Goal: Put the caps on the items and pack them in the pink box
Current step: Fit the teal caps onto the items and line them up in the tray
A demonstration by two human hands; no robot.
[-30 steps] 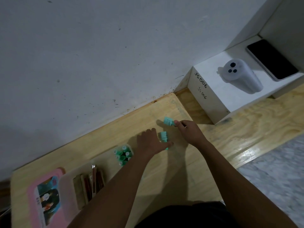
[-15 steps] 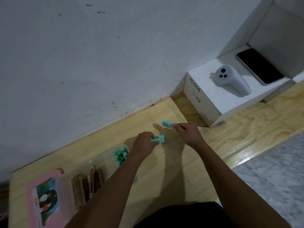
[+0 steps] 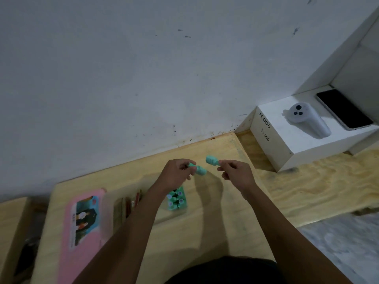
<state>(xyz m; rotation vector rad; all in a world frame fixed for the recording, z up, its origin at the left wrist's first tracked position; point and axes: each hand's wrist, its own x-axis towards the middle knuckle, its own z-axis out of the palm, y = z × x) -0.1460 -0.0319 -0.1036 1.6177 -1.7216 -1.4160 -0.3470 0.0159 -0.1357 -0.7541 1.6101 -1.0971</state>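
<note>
My left hand (image 3: 178, 173) is shut on a teal marker-like item (image 3: 198, 169) held above the wooden table. My right hand (image 3: 235, 171) pinches a second teal piece (image 3: 212, 160), its free end pointing left toward the first. The two teal pieces are close but apart. Below my left arm, several more teal items (image 3: 176, 199) stand in a clear tray, partly hidden by the arm. The pink box lid (image 3: 82, 226) with a picture lies at the left of the table.
Brown sticks (image 3: 128, 203) lie in the clear tray beside the pink lid. A white box (image 3: 272, 144) at the back right carries a white device (image 3: 307, 119) and a dark phone (image 3: 344, 108). The wall runs along the table's far edge.
My left hand picked a teal item up off the table and raised it. My right hand lifted its teal piece too, and both now sit close together in the air.
</note>
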